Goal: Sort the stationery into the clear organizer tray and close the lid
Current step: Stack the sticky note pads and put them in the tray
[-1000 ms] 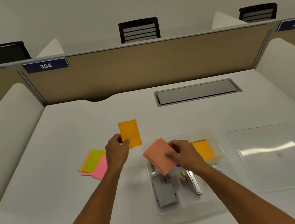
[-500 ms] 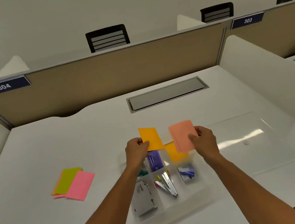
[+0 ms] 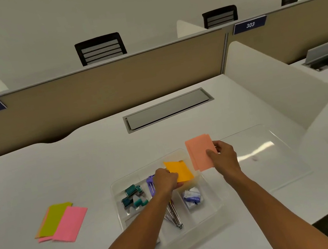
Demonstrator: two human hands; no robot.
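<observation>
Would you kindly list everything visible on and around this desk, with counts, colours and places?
organizer tray: one, clear, near middle of the desk.
orange notes: one pad, orange, over the tray's far right compartment, in the left hand.
salmon notes: one pad, salmon, above the tray's far right corner, in the right hand.
loose notes: a fanned pile, pink, yellow-green and orange, on the desk left of the tray.
binder clips: several, teal, tray's left compartment.
lid: one, clear, flat on the desk right of the tray.
cable hatch: one, grey, far side of the desk.
chairs: three showing, black, behind the partition.
left hand: pinches the orange notes.
right hand: pinches the salmon notes.
</observation>
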